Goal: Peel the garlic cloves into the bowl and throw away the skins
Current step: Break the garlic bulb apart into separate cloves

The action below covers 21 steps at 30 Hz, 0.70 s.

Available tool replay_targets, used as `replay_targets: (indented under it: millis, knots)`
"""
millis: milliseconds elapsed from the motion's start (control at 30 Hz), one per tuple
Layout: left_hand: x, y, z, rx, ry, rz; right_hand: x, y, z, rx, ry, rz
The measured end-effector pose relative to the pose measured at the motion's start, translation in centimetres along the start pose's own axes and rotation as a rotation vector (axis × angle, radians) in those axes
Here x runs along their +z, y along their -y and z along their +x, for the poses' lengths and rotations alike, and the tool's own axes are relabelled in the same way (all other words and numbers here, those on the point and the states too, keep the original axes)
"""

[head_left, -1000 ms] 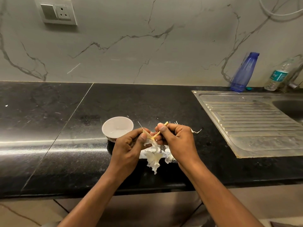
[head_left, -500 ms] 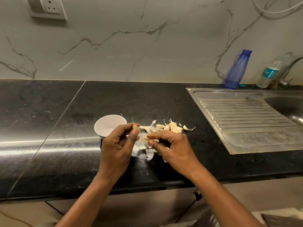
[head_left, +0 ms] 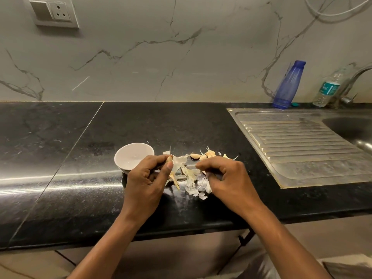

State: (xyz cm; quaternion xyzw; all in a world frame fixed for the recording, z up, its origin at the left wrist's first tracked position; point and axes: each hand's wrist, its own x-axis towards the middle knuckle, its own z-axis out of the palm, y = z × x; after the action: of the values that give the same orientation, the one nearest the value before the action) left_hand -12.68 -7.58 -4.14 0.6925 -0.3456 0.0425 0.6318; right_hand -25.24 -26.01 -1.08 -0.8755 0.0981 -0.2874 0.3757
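Surface: polished black stone countertop [head_left: 181, 125]; grey-veined marble wall [head_left: 141, 57] behind it, bearing a white switch-and-socket plate [head_left: 54, 14].

Right: ribbed steel sink drainboard [head_left: 302, 148]; translucent blue plastic bottle [head_left: 287, 85] and clear water bottle [head_left: 328, 88] at the wall.

Small white round bowl [head_left: 130, 156]: just beyond your left hand [head_left: 145, 182], which pinches a garlic clove [head_left: 169, 158].

Loose cloves [head_left: 203, 155] and papery white skins [head_left: 193, 178] lie beside the bowl.

Your right hand [head_left: 227, 178] curls over the skins; whether it grips anything cannot be told.

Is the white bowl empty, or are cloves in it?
Empty: the bowl shows a bare white inside; left hand covers its near edge.
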Motion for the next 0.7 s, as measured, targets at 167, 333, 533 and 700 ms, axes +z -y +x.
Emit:
replay_targets:
  millis: [167, 333, 533, 700]
  knots:
    - [0.9, -1.6, 0.8, 0.159, 0.130, 0.221, -1.1, 0.0, 0.5, 0.139, -0.024, 0.228]
    - [2.1, -2.9, 2.4, 0.221, 0.286, 0.325, -0.7, 0.1, 1.8, 0.212, 0.050, 0.410]
    - [3.2, -3.0, 3.8, 0.175, 0.256, 0.324, -1.2, -1.3, 3.6, 0.261, 0.010, 0.412]
    - [2.4, -1.8, 3.5, 0.138, 0.193, 0.307, -1.9, -3.9, 5.8, 0.320, -0.089, 0.233]
